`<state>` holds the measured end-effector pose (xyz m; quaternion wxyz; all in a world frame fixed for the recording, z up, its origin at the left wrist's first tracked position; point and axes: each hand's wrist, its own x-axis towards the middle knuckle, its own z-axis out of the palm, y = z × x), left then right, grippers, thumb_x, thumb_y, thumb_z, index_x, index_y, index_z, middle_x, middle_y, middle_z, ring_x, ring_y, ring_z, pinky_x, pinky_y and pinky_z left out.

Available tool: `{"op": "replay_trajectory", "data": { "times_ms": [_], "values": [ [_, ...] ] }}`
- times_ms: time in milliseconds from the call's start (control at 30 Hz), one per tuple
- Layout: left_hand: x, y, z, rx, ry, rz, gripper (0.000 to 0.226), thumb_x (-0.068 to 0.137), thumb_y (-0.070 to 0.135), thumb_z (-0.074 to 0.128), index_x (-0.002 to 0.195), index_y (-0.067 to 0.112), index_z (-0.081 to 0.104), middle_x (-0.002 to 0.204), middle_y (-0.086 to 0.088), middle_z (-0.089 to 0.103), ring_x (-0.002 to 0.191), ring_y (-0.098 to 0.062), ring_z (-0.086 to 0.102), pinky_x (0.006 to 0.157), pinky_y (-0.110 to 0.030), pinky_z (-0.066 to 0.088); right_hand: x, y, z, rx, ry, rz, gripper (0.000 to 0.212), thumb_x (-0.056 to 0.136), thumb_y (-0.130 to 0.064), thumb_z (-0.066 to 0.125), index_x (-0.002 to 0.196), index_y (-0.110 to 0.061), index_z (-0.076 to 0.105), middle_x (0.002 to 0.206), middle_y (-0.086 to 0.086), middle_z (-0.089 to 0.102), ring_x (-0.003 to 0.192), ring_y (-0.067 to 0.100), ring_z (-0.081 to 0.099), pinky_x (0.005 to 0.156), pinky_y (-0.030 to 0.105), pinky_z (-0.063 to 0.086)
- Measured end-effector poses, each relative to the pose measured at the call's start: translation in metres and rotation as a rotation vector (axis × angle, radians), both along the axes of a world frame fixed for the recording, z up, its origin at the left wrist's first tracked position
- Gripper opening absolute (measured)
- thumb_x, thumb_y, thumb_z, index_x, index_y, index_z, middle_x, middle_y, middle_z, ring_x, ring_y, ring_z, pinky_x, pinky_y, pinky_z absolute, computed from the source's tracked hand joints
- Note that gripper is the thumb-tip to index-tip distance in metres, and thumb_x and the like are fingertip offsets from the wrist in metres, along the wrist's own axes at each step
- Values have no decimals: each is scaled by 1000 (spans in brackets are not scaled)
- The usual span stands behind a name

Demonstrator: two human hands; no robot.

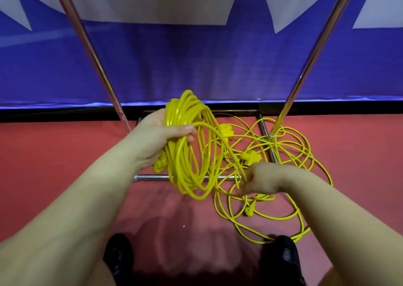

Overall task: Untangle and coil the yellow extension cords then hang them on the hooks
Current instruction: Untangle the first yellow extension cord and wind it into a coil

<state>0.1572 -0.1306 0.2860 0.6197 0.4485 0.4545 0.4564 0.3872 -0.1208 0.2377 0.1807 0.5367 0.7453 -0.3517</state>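
Presently: left hand (162,136) wrapped round a coil of yellow extension cord (192,150), thumb across the loops, coil held upright above the red floor (54,165). Right hand (260,182) blurred, fingers curled on a single strand running up to the coil. Loose tangled cords (290,155) spread on the floor around the chrome rack base (152,177), with yellow plugs (253,156) among them. Black shoes (117,255) below.

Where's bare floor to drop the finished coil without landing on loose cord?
Bare red floor lies left of the left rack pole, and a patch between the shoes, below the coil in the left hand. Crowded: loose cord around the right hand and rack base.
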Motion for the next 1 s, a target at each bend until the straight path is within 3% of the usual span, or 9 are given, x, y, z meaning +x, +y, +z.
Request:
{"op": "replay_trajectory", "data": {
  "times_ms": [67, 200, 300, 433, 533, 667, 900, 1000],
  "values": [
    [-4, 4, 6, -4, -77, 141, 7, 81, -2, 55, 78, 4, 57, 54, 0, 63, 47, -8, 59, 50, -21, 53, 2, -3, -4, -5, -59, 50, 23, 90, -26, 57, 103, -12, 69, 79, -3, 55, 79, 14, 49, 54, 11, 34],
    [-15, 12, 9, 32, -116, 270, 9, 85, -2, 54, 84, 5, 59, 57, 2, 64, 52, -6, 61, 53, -21, 53, 8, 4, -1, 129, 46, -118, 24, 91, -29, 56, 93, -9, 68, 71, -2, 63, 66, 14, 57, 56, 17, 40],
    [-15, 12, 3, 59, -16, 234, 14, 80, -4, 60, 87, 7, 59, 60, 2, 64, 55, -8, 62, 55, -22, 53, 4, 6, 6, 97, 405, -382, 14, 92, -24, 56, 85, -11, 58, 70, 7, 66, 56, 14, 64, 51, 18, 47],
    [-5, 7, -5, 73, 196, 148, 19, 78, -5, 64, 74, 12, 57, 55, 2, 64, 52, -8, 61, 54, -18, 51, -8, 4, 33, -183, 953, -789, 8, 94, -11, 52, 86, -13, 52, 73, 10, 63, 55, 14, 69, 48, 22, 55],
    [6, 2, -9, 119, 309, 17, 24, 78, -3, 66, 70, 17, 56, 57, 2, 64, 57, -11, 61, 56, -20, 51, -15, 6, 48, -284, 1149, -976, 11, 94, -13, 51, 83, -11, 53, 61, 6, 67, 59, 16, 71, 52, 24, 57],
    [16, -3, -10, 143, 253, -89, 15, 76, 1, 71, 79, 10, 60, 70, -7, 65, 64, -14, 61, 61, -23, 53, -21, 7, 57, -400, 1300, -1204, 15, 95, -11, 48, 83, -7, 54, 54, 6, 67, 53, 16, 69, 49, 25, 57],
    [31, -8, -9, 74, 116, -103, 22, 79, -8, 61, 87, 13, 63, 76, -6, 72, 71, -16, 68, 70, -31, 57, -28, 7, 60, -530, 1494, -1327, 16, 97, -10, 43, 85, -6, 52, 60, 14, 69, 51, 19, 68, 49, 30, 56],
    [33, -6, -9, 25, 10, -20, 22, 72, -5, 65, 87, 11, 64, 75, -7, 70, 67, -16, 68, 67, -32, 58, -27, 7, 60, -495, 1495, -1174, 18, 95, -24, 48, 93, -8, 56, 76, 9, 72, 66, 17, 71, 63, 33, 58]
  ]
}}
